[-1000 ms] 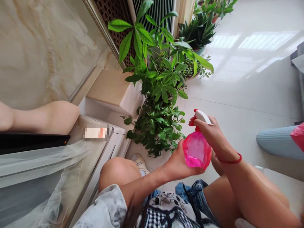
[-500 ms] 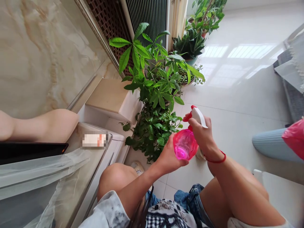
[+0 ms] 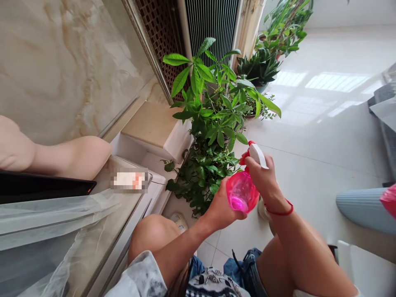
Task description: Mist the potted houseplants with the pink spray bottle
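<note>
A pink see-through spray bottle with a red and white trigger head is held between both hands, its nozzle towards the plants. My left hand wraps round the bottle's body from the left and below. Round the neck and trigger closes my right hand, with a red cord on its wrist; some of its fingers are hidden behind the bottle head. Just beyond the nozzle grow a leafy potted plant with broad green leaves and, lower down, a bushy trailing plant.
More potted plants stand farther back. To the left is a cabinet with a beige box, a sheer cloth and a dark flat screen. A blue bin stands on the tiled floor at right.
The camera view has shifted, so plants and cabinet appear farther right. Both hands keep their hold on the spray bottle, which stays nearly in place before me.
</note>
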A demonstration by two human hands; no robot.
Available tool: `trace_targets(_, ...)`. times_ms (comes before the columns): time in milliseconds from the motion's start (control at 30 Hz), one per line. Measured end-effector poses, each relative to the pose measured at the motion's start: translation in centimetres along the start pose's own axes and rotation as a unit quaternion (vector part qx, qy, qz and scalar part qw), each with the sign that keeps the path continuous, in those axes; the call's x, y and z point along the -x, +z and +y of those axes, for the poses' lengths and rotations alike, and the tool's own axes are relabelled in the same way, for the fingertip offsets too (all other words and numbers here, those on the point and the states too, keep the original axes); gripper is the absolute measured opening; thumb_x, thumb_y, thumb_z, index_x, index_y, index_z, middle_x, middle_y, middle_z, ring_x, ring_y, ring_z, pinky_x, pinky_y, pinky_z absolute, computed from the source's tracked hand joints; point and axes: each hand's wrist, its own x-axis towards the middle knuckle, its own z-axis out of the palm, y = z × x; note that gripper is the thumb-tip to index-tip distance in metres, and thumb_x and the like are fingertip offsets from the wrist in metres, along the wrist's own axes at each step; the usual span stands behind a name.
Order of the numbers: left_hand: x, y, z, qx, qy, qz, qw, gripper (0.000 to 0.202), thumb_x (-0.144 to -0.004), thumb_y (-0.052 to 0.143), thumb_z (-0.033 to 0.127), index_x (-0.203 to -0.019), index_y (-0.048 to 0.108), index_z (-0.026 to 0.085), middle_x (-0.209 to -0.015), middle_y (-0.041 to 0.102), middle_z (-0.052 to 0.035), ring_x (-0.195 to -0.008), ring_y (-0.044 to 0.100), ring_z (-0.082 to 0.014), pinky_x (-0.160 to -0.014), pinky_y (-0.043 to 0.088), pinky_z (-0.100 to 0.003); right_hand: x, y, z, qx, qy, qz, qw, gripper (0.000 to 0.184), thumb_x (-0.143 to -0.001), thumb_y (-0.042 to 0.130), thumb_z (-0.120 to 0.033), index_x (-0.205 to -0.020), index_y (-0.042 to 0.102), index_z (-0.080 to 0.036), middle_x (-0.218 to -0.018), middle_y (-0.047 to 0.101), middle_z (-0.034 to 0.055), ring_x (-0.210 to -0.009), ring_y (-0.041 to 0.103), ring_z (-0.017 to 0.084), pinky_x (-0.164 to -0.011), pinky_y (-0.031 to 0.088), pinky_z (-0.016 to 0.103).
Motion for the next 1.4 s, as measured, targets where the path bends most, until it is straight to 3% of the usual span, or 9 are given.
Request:
trace_targets(300,-0.2,-1.4,-0.2,0.012,0.027,0.006,1.0,0.109,-0.053,0.091,0.011,-0.149,0.042,0.026,-0.149,0.057,-0.0147,-0.138,0.055,-0.0364,-0.119,0.042,-0.056,0.5,1.5,-0.3,-0.001,-0.035,-0.005,0.999,0.009,-0.07,0.055,-0.03,-0.072,0.057,-0.022,-0.066,0.053,-0.0021,-0.06,0.044,0.012,-0.054,0.034,0.028)
trace_targets(433,-0.2,-2.5,-0.3,0.01,0.018,-0.001,1.0,0.11,-0.051,0.09,0.008,-0.149,0.042,0.024,-0.146,0.059,-0.0141,-0.133,0.059,-0.0345,-0.116,0.045,-0.052,0.4,2.4,-0.1,0.019,-0.035,-0.014,0.999,0.006,-0.071,0.053,-0.029,-0.069,0.053,-0.023,-0.062,0.048,-0.0028,-0.056,0.04,0.012,-0.052,0.031,0.03)
trace_targets(533,-0.5,-3.7,-1.0,0.003,0.019,-0.005,1.0,0.113,-0.051,0.091,0.011,-0.151,0.041,0.023,-0.147,0.059,-0.0148,-0.132,0.059,-0.035,-0.114,0.046,-0.051,0.2,3.0,0.3,0.038,-0.038,-0.034,0.998,0.01,-0.076,0.056,-0.033,-0.078,0.056,-0.023,-0.065,0.05,-0.0031,-0.059,0.043,0.013,-0.055,0.035,0.031)
trace_targets(700,-0.9,-7.2,-1.8,0.017,0.055,-0.019,0.998,0.112,-0.054,0.094,0.022,-0.152,0.04,0.021,-0.148,0.059,-0.0155,-0.134,0.058,-0.036,-0.115,0.046,-0.048,-0.4,3.9,0.5,0.025,-0.058,-0.156,0.986,0.033,-0.074,0.063,-0.039,-0.103,0.062,-0.022,-0.095,0.064,0.0033,-0.077,0.055,0.018,-0.065,0.046,0.033)
trace_targets(833,-1.0,-10.8,-1.4,0.033,0.075,-0.036,0.996,0.104,-0.059,0.092,0.03,-0.15,0.045,0.02,-0.147,0.059,-0.0164,-0.134,0.057,-0.0376,-0.114,0.046,-0.048,-0.8,5.4,0.9,-0.023,-0.092,-0.242,0.966,0.048,-0.079,0.071,-0.046,-0.119,0.059,-0.023,-0.111,0.066,0.0069,-0.084,0.06,0.018,-0.071,0.053,0.034)
trace_targets(1100,-1.6,-16.6,-0.5,0.134,0.048,-0.09,0.986,0.092,-0.072,0.087,0.042,-0.155,0.048,0.031,-0.16,0.05,-0.0084,-0.146,0.048,-0.035,-0.123,0.038,-0.047,-0.7,10.2,0.8,-0.038,-0.158,-0.19,0.968,0.035,-0.089,0.066,-0.049,-0.111,0.061,-0.022,-0.098,0.069,0.0061,-0.085,0.064,0.02,-0.074,0.055,0.036)
trace_targets(1200,-2.8,-17.1,-1.3,0.189,0.019,0.01,0.982,0.071,-0.088,0.067,0.06,-0.15,0.055,0.026,-0.153,0.058,-0.0095,-0.144,0.051,-0.0337,-0.122,0.038,-0.048,-0.6,12.2,0.9,-0.012,-0.184,-0.152,0.971,0.031,-0.09,0.063,-0.047,-0.11,0.061,-0.023,-0.1,0.07,0.0069,-0.087,0.065,0.022,-0.074,0.053,0.036)
trace_targets(1300,-4.1,-16.8,-1.7,0.117,0.011,0.158,0.98,0.061,-0.095,0.05,0.067,-0.123,0.073,0.018,-0.131,0.072,-0.0118,-0.13,0.061,-0.033,-0.117,0.043,-0.045,-0.6,14.3,1.5,0.019,-0.187,-0.112,0.976,0.028,-0.093,0.055,-0.045,-0.108,0.062,-0.023,-0.101,0.07,0.0073,-0.083,0.064,0.021,-0.075,0.052,0.038)
trace_targets(1400,-4.9,-16.4,-1.2,0.014,0.007,0.193,0.981,0.052,-0.095,0.052,0.063,-0.097,0.077,0.018,-0.103,0.079,-0.0091,-0.109,0.068,-0.0313,-0.107,0.049,-0.041,-0.8,15.8,2.2,0.045,-0.185,-0.077,0.979,0.027,-0.098,0.048,-0.045,-0.1,0.063,-0.023,-0.095,0.069,0.006,-0.08,0.063,0.021,-0.078,0.05,0.04)
